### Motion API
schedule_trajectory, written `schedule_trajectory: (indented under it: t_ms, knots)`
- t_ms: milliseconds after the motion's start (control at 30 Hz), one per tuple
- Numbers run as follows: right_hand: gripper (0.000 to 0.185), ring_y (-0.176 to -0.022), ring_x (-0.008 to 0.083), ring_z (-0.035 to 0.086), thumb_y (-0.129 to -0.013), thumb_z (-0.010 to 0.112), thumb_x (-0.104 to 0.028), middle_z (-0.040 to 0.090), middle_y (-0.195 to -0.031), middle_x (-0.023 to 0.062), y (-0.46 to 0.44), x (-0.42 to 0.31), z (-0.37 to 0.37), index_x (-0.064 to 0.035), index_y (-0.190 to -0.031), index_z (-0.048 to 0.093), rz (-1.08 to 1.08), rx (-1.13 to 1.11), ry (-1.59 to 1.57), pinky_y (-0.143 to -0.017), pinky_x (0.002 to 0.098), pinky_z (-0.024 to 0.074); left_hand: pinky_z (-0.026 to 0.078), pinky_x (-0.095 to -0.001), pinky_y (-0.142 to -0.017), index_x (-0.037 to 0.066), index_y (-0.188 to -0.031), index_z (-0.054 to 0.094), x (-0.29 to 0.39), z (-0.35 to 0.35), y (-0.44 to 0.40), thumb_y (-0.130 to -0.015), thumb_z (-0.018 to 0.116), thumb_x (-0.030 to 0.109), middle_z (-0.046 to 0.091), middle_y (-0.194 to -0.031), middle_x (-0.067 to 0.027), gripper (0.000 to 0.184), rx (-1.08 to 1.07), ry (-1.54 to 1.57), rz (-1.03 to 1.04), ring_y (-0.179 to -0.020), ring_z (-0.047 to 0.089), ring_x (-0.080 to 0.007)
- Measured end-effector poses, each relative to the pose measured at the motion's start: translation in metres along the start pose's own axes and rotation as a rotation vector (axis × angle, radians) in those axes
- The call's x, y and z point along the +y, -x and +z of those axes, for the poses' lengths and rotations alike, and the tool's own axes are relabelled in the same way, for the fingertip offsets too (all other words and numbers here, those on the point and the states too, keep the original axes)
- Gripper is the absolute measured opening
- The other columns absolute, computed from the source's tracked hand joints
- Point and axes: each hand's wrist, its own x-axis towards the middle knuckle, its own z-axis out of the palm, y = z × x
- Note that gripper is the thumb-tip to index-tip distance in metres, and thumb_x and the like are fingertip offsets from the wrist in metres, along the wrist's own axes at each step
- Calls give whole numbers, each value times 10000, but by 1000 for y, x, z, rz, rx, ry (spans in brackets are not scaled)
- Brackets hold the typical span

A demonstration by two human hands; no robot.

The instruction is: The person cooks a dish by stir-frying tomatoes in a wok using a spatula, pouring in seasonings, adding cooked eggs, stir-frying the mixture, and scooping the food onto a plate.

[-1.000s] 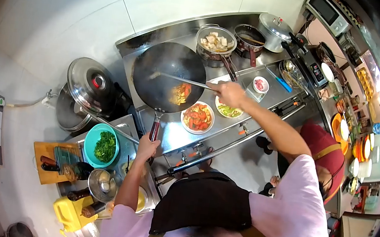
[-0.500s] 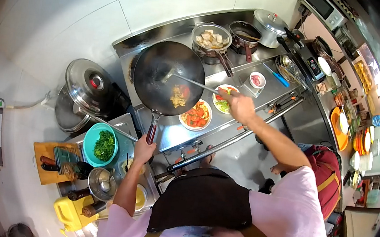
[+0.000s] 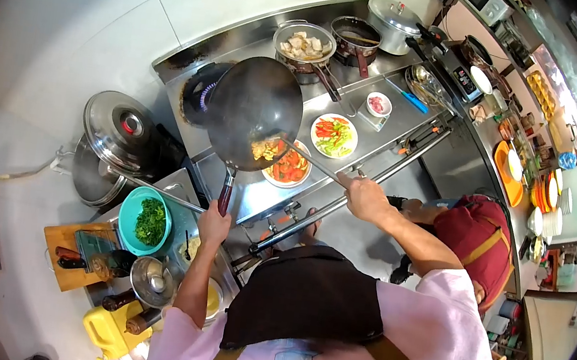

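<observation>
My left hand (image 3: pixel 213 225) is closed around the wooden handle of a black wok (image 3: pixel 258 103), which is tilted toward me and partly off the lit burner (image 3: pixel 203 97). My right hand (image 3: pixel 367 199) grips a long-handled metal wok spatula (image 3: pixel 314 161); its tip is at the wok's near right rim, by the browned food (image 3: pixel 266 149) there. Just right of that rim, partly covered by it, is a plate with red tomato pieces (image 3: pixel 291 172). Beyond it sits a white plate of cut red and green peppers (image 3: pixel 334 136).
A strainer of pale chunks (image 3: pixel 305 45) rests on a pan at the back, beside a dark saucepan (image 3: pixel 355 37) and a lidded pot (image 3: pixel 394 25). Left stands a turquoise bowl of greens (image 3: pixel 150 221). A person in a red top (image 3: pixel 473 241) is at my right.
The wok has tipped toward me and shifted right, baring the burner flame. Food has gathered at its near rim. My right hand has drawn the spatula back toward me.
</observation>
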Motion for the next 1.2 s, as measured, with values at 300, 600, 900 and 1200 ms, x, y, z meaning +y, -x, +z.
schedule_trajectory:
  t_ms: [300, 600, 900, 1200]
  knots:
    - [667, -836, 394, 686, -804, 521, -41, 653, -1041, 276, 4, -4, 9, -45, -1459, 396, 48, -46, 60, -731, 478, 549, 517, -532, -705, 46, -972, 552, 2, 3, -4, -812, 646, 165, 679, -805, -243, 220, 1, -110, 62, -770, 661, -448]
    - [662, -803, 417, 671, -757, 538, -47, 668, -796, 247, 26, 14, 26, 19, -1409, 441, 39, -47, -57, -722, 514, 537, 526, -520, -703, 48, -966, 548, 8, -2, -5, -805, 670, 172, 684, -807, -238, 238, -4, -180, 78, -769, 667, -440]
    - [533, -849, 416, 670, -826, 544, -71, 674, -869, 272, 41, 14, 8, 1, -1353, 518, 112, -98, -137, -767, 499, 528, 524, -534, -685, 56, -974, 546, 15, 6, -10, -829, 644, 191, 676, -774, -243, 221, 18, -247, 88, -741, 665, -443]
    - [534, -871, 385, 669, -884, 523, -96, 685, -964, 210, 14, 57, 48, -128, -1416, 491, -59, 68, -98, -768, 475, 541, 503, -542, -689, 72, -1006, 514, 12, 6, -13, -827, 652, 164, 676, -803, -235, 245, 19, -208, 84, -772, 657, -446]
